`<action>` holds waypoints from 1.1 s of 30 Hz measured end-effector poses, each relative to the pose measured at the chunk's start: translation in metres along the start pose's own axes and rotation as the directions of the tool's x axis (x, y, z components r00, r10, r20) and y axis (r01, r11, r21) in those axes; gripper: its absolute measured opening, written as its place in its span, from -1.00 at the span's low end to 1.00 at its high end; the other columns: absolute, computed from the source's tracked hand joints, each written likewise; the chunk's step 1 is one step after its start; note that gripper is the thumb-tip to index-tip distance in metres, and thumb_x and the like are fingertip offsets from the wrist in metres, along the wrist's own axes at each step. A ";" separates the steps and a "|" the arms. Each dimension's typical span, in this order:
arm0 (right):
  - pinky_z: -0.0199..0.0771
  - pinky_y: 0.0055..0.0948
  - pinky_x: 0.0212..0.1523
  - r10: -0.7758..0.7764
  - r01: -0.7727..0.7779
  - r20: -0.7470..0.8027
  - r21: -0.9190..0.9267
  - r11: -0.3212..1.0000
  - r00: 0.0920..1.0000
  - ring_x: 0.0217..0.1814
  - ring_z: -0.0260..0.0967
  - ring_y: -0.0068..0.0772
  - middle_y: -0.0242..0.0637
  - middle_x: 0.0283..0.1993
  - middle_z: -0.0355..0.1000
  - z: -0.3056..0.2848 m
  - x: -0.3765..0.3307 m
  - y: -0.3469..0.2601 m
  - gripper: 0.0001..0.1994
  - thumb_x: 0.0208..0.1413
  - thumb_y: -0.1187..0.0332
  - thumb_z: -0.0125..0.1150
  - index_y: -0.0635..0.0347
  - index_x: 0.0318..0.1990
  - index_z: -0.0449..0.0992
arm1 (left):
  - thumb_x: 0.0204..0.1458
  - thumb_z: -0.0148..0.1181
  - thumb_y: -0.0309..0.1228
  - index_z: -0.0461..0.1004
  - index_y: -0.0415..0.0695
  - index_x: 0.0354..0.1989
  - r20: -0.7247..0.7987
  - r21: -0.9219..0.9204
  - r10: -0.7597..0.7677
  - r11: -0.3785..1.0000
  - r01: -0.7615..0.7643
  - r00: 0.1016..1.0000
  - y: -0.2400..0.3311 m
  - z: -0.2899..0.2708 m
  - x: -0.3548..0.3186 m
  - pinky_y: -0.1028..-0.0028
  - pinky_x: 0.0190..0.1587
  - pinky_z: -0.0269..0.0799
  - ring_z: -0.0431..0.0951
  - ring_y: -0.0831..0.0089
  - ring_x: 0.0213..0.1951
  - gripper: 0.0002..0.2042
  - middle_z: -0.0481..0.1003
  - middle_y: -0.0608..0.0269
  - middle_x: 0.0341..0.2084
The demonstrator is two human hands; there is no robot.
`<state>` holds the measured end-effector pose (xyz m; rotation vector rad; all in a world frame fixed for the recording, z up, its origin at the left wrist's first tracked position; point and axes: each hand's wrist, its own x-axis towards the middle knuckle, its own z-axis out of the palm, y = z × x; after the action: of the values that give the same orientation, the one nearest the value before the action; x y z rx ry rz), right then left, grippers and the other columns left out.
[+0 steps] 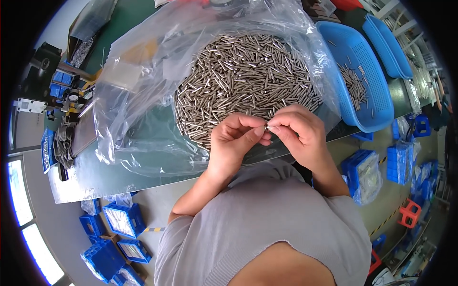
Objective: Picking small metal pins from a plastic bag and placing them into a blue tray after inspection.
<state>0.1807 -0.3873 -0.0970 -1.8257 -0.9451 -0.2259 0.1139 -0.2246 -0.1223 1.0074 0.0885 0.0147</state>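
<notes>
My left hand (237, 137) and my right hand (300, 133) meet at the fingertips, just over the near edge of a large heap of metal pins (243, 76). Both are closed in a pinch on one small metal pin (266, 127), of which only a bit shows between the fingers. The heaped pins are short, slim and silvery-brown, lying in all directions on a clear plastic bag (138, 119) spread open over the green tabletop (143, 178).
Right of the heap stands a blue perforated basket (377, 102) with a small pile of similar pins; another blue basket (389, 47) sits beyond it. Workshop equipment (71, 102) occupies the table's left end. Blue crates (125, 219) and a red stool (409, 213) are on the floor.
</notes>
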 end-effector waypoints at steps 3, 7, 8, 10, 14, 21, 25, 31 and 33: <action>0.41 -0.45 -0.46 -0.004 0.004 0.019 -0.004 1.000 1.000 -0.43 0.40 -0.32 -0.29 -0.41 0.44 0.002 -0.001 0.001 -0.88 -0.08 0.60 0.25 0.22 -0.36 0.49 | 0.09 0.08 -0.64 0.44 -0.36 -0.23 0.010 0.014 -0.004 1.000 0.004 1.000 0.000 0.000 0.000 0.48 -0.21 0.55 0.57 0.43 -0.33 -0.90 0.53 0.12 -0.35; 0.37 -0.48 -0.49 0.091 -0.094 0.054 0.058 0.994 0.994 -0.44 0.38 -0.35 -0.28 -0.41 0.42 0.000 -0.002 0.001 -0.88 -0.08 0.60 0.23 0.23 -0.38 0.45 | 0.09 0.09 -0.64 0.44 -0.36 -0.24 0.019 0.008 -0.013 1.000 0.013 1.000 0.001 0.002 0.000 0.47 -0.21 0.55 0.57 0.43 -0.32 -0.91 0.54 0.11 -0.35; 0.37 -0.48 -0.49 0.090 -0.093 0.054 0.057 0.994 0.994 -0.44 0.38 -0.35 -0.28 -0.41 0.42 -0.002 -0.002 0.000 -0.88 -0.08 0.60 0.23 0.23 -0.38 0.45 | 0.09 0.09 -0.64 0.44 -0.36 -0.24 0.020 0.008 -0.012 1.000 0.012 1.000 0.000 0.002 0.000 0.47 -0.21 0.55 0.57 0.43 -0.32 -0.91 0.54 0.11 -0.35; 0.31 -0.53 -0.51 0.111 -0.111 0.004 0.048 0.993 0.994 -0.47 0.34 -0.42 -0.28 -0.40 0.40 -0.010 -0.001 -0.002 -0.88 -0.07 0.61 0.21 0.24 -0.37 0.43 | 0.09 0.09 -0.63 0.45 -0.35 -0.25 0.007 0.005 -0.004 1.000 0.004 1.000 -0.001 0.001 0.000 0.47 -0.22 0.55 0.57 0.44 -0.33 -0.92 0.54 0.09 -0.35; 0.25 -0.63 -0.42 -0.004 -0.105 -0.428 -0.229 0.968 0.904 -0.43 0.26 -0.58 -0.30 -0.34 0.41 -0.052 0.000 0.007 -0.92 -0.01 0.62 0.17 0.29 -0.34 0.45 | 0.10 0.10 -0.60 0.45 -0.33 -0.26 -0.099 -0.067 0.076 0.994 -0.083 0.992 0.000 0.003 0.001 0.45 -0.24 0.55 0.56 0.43 -0.36 -0.92 0.54 0.06 -0.33; 0.38 -0.47 -0.39 0.006 -0.224 -0.432 -0.457 0.861 0.902 -0.34 0.39 -0.34 -0.23 -0.28 0.43 -0.061 0.001 0.005 -0.85 -0.05 0.55 0.25 0.23 -0.27 0.50 | 0.11 0.09 -0.59 0.44 -0.31 -0.23 -0.181 -0.110 0.119 0.984 -0.140 0.976 -0.002 0.002 0.003 0.45 -0.23 0.54 0.56 0.43 -0.35 -0.91 0.54 0.06 -0.31; 0.42 -0.30 -0.29 0.135 -0.080 0.144 -0.330 0.941 0.980 -0.27 0.40 -0.17 -0.31 -0.30 0.42 -0.032 -0.006 0.009 -0.80 -0.16 0.49 0.31 0.15 -0.31 0.49 | 0.11 0.08 -0.59 0.44 -0.31 -0.22 -0.183 -0.110 0.109 0.985 -0.131 0.977 0.000 0.003 0.002 0.45 -0.23 0.54 0.56 0.43 -0.34 -0.90 0.54 0.06 -0.30; 0.39 -0.29 -0.32 0.059 0.034 0.188 -0.457 0.889 0.980 -0.29 0.36 -0.22 -0.35 -0.35 0.39 -0.013 -0.005 0.024 -0.85 -0.16 0.50 0.29 0.15 -0.38 0.47 | 0.11 0.06 -0.61 0.44 -0.32 -0.24 -0.169 -0.097 0.100 0.988 -0.118 0.980 0.001 0.003 0.002 0.46 -0.24 0.55 0.56 0.43 -0.34 -0.92 0.54 0.06 -0.32; 0.38 -0.29 -0.35 0.027 0.058 0.176 -0.460 0.886 0.984 -0.32 0.36 -0.21 -0.35 -0.37 0.38 -0.012 -0.006 0.025 -0.86 -0.15 0.49 0.29 0.16 -0.39 0.47 | 0.11 0.06 -0.62 0.45 -0.33 -0.25 -0.157 -0.100 0.106 0.987 -0.123 0.982 0.000 0.003 0.002 0.46 -0.25 0.55 0.56 0.44 -0.34 -0.92 0.54 0.06 -0.32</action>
<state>0.1970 -0.4046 -0.1126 -2.3101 -1.0980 -0.3251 0.1158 -0.2271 -0.1206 0.9002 0.1666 0.1997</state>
